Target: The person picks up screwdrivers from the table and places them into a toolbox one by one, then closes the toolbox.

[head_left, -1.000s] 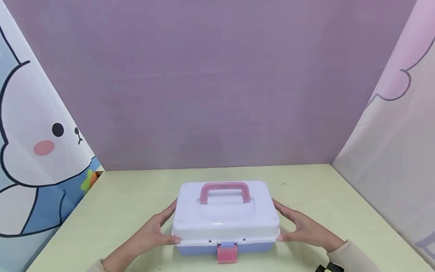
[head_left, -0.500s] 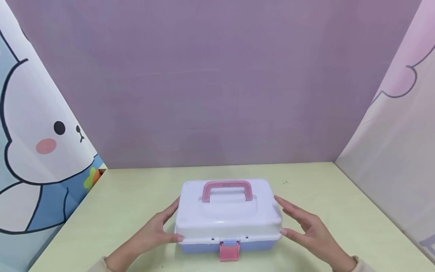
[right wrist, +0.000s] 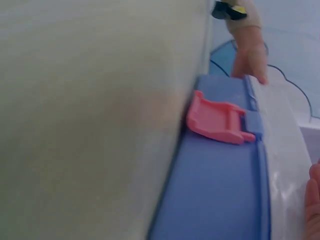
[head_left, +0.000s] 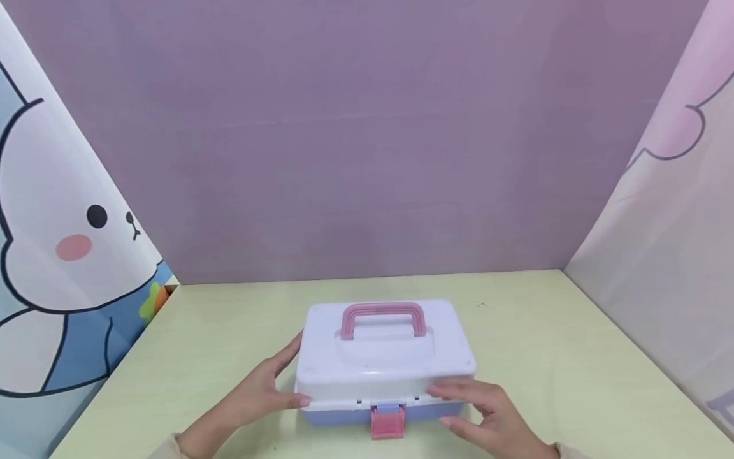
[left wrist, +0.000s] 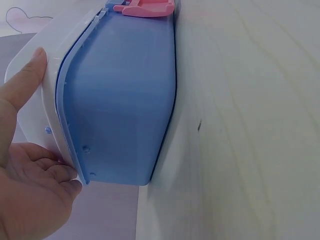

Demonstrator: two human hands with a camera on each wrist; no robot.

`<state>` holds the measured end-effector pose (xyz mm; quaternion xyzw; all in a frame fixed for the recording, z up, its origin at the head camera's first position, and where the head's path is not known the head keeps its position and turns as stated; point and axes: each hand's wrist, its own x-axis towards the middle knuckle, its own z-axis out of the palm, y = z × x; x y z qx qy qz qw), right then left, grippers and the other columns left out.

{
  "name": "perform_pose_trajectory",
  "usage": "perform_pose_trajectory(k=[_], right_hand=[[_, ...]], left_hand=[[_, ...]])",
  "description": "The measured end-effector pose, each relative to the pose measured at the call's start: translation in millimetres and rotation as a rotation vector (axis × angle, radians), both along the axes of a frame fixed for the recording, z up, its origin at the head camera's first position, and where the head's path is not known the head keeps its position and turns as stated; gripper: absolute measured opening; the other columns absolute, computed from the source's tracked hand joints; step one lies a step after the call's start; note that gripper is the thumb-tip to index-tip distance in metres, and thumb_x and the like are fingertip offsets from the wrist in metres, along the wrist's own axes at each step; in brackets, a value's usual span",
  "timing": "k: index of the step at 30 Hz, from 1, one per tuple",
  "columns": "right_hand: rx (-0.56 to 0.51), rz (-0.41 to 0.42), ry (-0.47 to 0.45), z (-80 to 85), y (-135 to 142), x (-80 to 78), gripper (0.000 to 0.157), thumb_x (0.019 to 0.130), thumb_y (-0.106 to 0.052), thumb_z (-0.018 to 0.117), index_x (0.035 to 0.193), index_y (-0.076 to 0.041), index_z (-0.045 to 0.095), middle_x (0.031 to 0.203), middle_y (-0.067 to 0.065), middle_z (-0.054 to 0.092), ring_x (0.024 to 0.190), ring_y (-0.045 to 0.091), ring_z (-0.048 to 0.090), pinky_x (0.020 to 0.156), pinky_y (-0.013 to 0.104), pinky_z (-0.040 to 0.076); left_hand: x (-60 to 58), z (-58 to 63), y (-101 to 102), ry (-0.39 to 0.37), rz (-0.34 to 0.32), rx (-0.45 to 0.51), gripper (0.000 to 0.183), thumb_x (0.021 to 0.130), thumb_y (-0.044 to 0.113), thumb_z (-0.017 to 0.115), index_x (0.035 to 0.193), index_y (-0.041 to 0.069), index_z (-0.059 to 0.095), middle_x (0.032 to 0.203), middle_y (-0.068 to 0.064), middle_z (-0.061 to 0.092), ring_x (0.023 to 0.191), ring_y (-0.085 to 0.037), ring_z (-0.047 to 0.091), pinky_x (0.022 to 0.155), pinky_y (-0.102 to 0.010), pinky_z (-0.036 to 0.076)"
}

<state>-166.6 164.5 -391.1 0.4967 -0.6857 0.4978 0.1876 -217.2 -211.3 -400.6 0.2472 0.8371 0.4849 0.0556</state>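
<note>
A carrying case (head_left: 390,357) with a white lid, blue-violet base and pink handle (head_left: 383,312) sits on the table with its lid down. At its front, the pink latch (head_left: 387,423) is flipped outward, away from the lid. My left hand (head_left: 260,392) holds the case's left side, thumb on the front lid rim and fingers around the side; in the left wrist view those fingers (left wrist: 60,172) press on the lid edge. My right hand (head_left: 487,414) is at the front right corner, fingers extended over the lid's front face, thumb lower, near the base.
The pale yellow-green table (head_left: 573,370) extends around the case. A purple panel (head_left: 367,140) rises behind it. Printed cloths stand at both sides, a cartoon-animal one (head_left: 57,255) on the left and a pale one (head_left: 676,255) on the right.
My right hand has left the case's right side and moved left to its front right part. My left hand has stayed on the left side; the case has not visibly moved on the table.
</note>
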Motion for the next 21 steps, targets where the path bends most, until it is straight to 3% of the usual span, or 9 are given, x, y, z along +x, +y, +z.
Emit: perform_pose_trajectory(k=[3, 7, 12, 15, 17, 19, 21], right_hand=[[0.075, -0.033, -0.005, -8.9, -4.4, 2.6, 0.044, 0.075, 0.007, 0.072, 0.118, 0.002, 0.063, 0.115, 0.010, 0.068, 0.114, 0.011, 0.060, 0.097, 0.017, 0.045], [0.165, -0.032, -0.077, -15.8, -6.0, 6.9, 0.043, 0.077, 0.005, 0.072, 0.119, -0.001, 0.064, 0.112, 0.011, 0.069, 0.110, 0.010, 0.062, 0.094, 0.016, 0.047], [0.244, -0.056, -0.120, -17.8, -10.0, 12.2, 0.031, 0.080, 0.000, 0.071, 0.111, 0.001, 0.067, 0.104, 0.012, 0.072, 0.101, 0.011, 0.066, 0.088, 0.017, 0.050], [0.251, -0.097, -0.227, -17.6, -15.1, 17.1, 0.023, 0.083, -0.003, 0.069, 0.106, 0.001, 0.070, 0.099, 0.013, 0.073, 0.099, 0.008, 0.066, 0.085, 0.014, 0.050], [0.255, -0.141, -0.276, -16.9, -18.8, 19.1, 0.021, 0.085, -0.006, 0.069, 0.104, 0.002, 0.071, 0.098, 0.013, 0.073, 0.098, 0.007, 0.066, 0.083, 0.015, 0.051], [0.261, -0.163, -0.374, -15.6, -21.7, 20.4, 0.022, 0.087, -0.009, 0.067, 0.105, 0.003, 0.071, 0.099, 0.015, 0.072, 0.101, 0.004, 0.064, 0.083, 0.015, 0.051], [0.268, -0.165, -0.477, -15.4, -24.0, 20.4, 0.025, 0.088, -0.011, 0.066, 0.106, 0.006, 0.069, 0.101, 0.017, 0.071, 0.101, 0.003, 0.062, 0.082, 0.016, 0.052]], left_hand=[[1.1, -0.9, -1.5, 0.028, 0.000, -0.011, 0.102, 0.071, 0.023, 0.083, 0.151, 0.013, 0.021, 0.154, -0.015, 0.024, 0.139, -0.041, 0.024, 0.109, -0.050, 0.027], [1.4, -0.4, -1.6, 0.026, -0.002, -0.006, 0.101, 0.071, 0.023, 0.083, 0.151, 0.015, 0.021, 0.155, -0.012, 0.024, 0.140, -0.037, 0.023, 0.111, -0.039, 0.027], [1.3, 1.3, -1.1, 0.024, -0.017, 0.018, 0.100, 0.072, 0.024, 0.082, 0.151, 0.013, 0.022, 0.155, -0.013, 0.023, 0.140, -0.039, 0.022, 0.110, -0.026, 0.026], [1.8, 0.3, -1.7, 0.032, -0.021, 0.019, 0.099, 0.073, 0.023, 0.082, 0.151, 0.012, 0.022, 0.155, -0.015, 0.023, 0.140, -0.040, 0.022, 0.107, -0.017, 0.024], [2.1, -0.7, -2.2, 0.037, -0.020, 0.014, 0.098, 0.073, 0.023, 0.081, 0.151, 0.012, 0.022, 0.155, -0.014, 0.024, 0.140, -0.040, 0.023, 0.108, -0.019, 0.025], [2.2, -1.5, -2.5, 0.051, -0.019, 0.004, 0.098, 0.074, 0.023, 0.081, 0.151, 0.013, 0.021, 0.154, -0.014, 0.024, 0.139, -0.040, 0.024, 0.110, -0.030, 0.027], [1.9, -2.1, -2.9, 0.051, -0.019, 0.003, 0.098, 0.074, 0.023, 0.081, 0.151, 0.014, 0.021, 0.154, -0.013, 0.024, 0.139, -0.039, 0.024, 0.110, -0.032, 0.027]])
